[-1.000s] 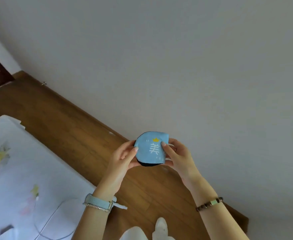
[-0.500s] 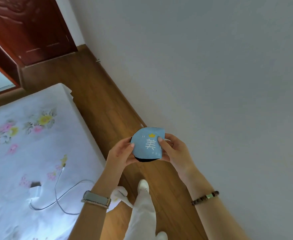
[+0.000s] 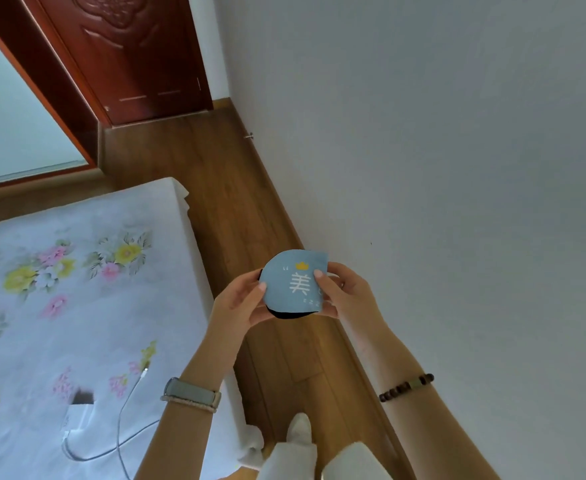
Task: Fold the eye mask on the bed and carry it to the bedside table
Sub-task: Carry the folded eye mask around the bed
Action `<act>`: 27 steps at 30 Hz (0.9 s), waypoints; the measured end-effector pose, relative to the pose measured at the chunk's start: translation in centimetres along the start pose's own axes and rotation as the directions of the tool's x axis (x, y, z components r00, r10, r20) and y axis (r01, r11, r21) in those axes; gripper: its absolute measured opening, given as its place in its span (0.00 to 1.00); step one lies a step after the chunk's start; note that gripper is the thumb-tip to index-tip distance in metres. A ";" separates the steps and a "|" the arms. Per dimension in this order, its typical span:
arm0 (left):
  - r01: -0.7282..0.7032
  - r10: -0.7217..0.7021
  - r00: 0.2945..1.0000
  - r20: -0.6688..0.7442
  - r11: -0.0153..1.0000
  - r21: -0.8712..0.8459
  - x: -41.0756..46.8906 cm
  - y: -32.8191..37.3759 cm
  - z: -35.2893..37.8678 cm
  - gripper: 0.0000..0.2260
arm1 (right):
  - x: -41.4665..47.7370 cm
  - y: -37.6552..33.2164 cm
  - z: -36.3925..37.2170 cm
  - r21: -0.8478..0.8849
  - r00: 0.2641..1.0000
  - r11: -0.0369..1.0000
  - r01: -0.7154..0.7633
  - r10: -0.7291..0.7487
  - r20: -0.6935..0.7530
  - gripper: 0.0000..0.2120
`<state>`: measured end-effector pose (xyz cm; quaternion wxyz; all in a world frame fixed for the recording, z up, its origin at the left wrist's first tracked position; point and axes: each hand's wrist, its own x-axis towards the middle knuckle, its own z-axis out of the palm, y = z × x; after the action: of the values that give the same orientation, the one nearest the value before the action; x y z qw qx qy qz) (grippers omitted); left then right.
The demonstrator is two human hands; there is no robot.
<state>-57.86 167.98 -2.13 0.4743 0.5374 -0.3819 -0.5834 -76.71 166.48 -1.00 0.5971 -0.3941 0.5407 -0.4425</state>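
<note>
I have the folded light-blue fabric eye mask (image 3: 295, 284), printed with a white character and a small yellow crown, held up in front of me with both hands, over the strip of brown wooden floor (image 3: 222, 188) between the white floral-sheeted bed (image 3: 76, 289) and the pale grey wall (image 3: 440, 150). My left hand (image 3: 237, 303) pinches the mask's left edge, thumb on the printed face and fingers curled behind. My right hand (image 3: 345, 292) clamps the right edge the same way, thumb pressed flat on the blue cloth. A black lining shows under the lower edge, so the halves look doubled over, though not perfectly aligned.

I judge the folding is done and I am in the carrying step, standing on the floor beside the bed. The bedside table is not in view, so I cannot tell how far off it is. The next move calls for keeping both pinches firm so the fold does not spring open, and turning my view until the table appears. A white charger and cable (image 3: 118, 427) lie on the bed near my left forearm, clear of my path.
</note>
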 end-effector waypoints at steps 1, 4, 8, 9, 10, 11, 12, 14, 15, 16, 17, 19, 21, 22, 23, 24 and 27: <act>-0.003 0.003 1.000 -0.016 1.000 0.000 0.7 0.4 -0.6 0.13 | 1.0 -0.3 0.7 -0.006 1.000 1.000 -0.004 0.004 0.019 0.11; -0.003 0.004 0.997 -0.082 1.000 0.011 2.7 1.5 -2.7 0.12 | 4.1 -0.9 2.8 -0.026 0.996 0.999 -0.022 0.024 0.084 0.11; -0.006 0.010 0.986 -0.168 1.000 0.023 5.4 2.5 -4.9 0.13 | 8.6 -1.8 5.5 -0.072 0.983 0.997 -0.032 0.044 0.178 0.11; -0.005 0.007 0.981 -0.194 1.000 0.013 6.2 2.6 -5.4 0.12 | 9.7 -2.0 6.1 -0.080 0.979 0.996 -0.036 0.052 0.198 0.12; -0.004 0.004 0.976 -0.218 1.000 -0.001 7.0 2.8 -5.8 0.12 | 10.9 -2.2 6.7 -0.087 0.974 0.995 -0.041 0.059 0.217 0.12; -0.004 0.001 0.971 -0.240 1.000 -0.013 7.9 3.0 -6.2 0.13 | 12.1 -2.5 7.3 -0.094 0.970 0.995 -0.043 0.064 0.236 0.12; -0.005 -0.002 0.966 -0.259 1.000 -0.023 8.9 3.2 -6.6 0.13 | 13.4 -2.7 7.8 -0.102 0.965 0.994 -0.041 0.066 0.254 0.12; -0.010 -0.004 0.957 -0.290 0.999 -0.046 11.1 3.7 -7.2 0.12 | 16.1 -3.4 8.6 -0.123 0.957 0.992 -0.034 0.067 0.281 0.13; -0.015 -0.002 0.953 -0.302 0.999 -0.052 12.4 4.1 -7.5 0.12 | 17.6 -3.7 9.0 -0.129 0.954 0.991 -0.030 0.067 0.292 0.13; -0.019 0.001 0.950 -0.312 0.998 -0.056 13.8 4.5 -7.7 0.12 | 19.1 -4.2 9.3 -0.134 0.951 0.991 -0.027 0.067 0.303 0.13; -0.022 0.004 0.948 -0.319 0.998 -0.055 15.2 5.0 -7.9 0.12 | 20.8 -4.6 9.6 -0.140 0.947 0.990 -0.022 0.065 0.313 0.13; -0.035 0.016 0.941 -0.338 0.998 -0.050 18.3 6.2 -8.1 0.14 | 24.2 -5.7 10.3 -0.155 0.941 0.988 -0.007 0.060 0.334 0.13; -0.055 0.036 0.931 -0.364 0.998 -0.043 21.2 7.5 -8.2 0.14 | 27.7 -6.9 11.1 -0.170 0.934 0.985 0.003 0.058 0.353 0.11; -0.063 0.044 0.925 -0.377 0.997 -0.039 22.5 8.2 -8.3 0.13 | 29.3 -7.5 11.6 -0.180 0.930 0.984 0.009 0.058 0.362 0.10; -0.073 0.053 0.920 -0.389 0.997 -0.036 23.8 8.8 -8.5 0.13 | 30.9 -8.1 12.1 -0.188 0.926 0.982 0.015 0.058 0.373 0.09; -0.083 0.062 0.915 -0.400 0.996 -0.035 25.1 9.5 -8.7 0.13 | 32.3 -8.6 12.6 -0.190 0.920 0.982 0.021 0.056 0.389 0.08; -0.108 0.086 0.900 -0.427 0.994 -0.026 28.4 11.0 -9.5 0.12 | 36.2 -10.2 14.3 -0.181 0.902 0.983 0.033 0.049 0.430 0.08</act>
<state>-46.05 138.34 -0.38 0.5875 0.6201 -0.2814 -0.4371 -62.66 128.77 -0.59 0.6649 -0.5337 0.4349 -0.2898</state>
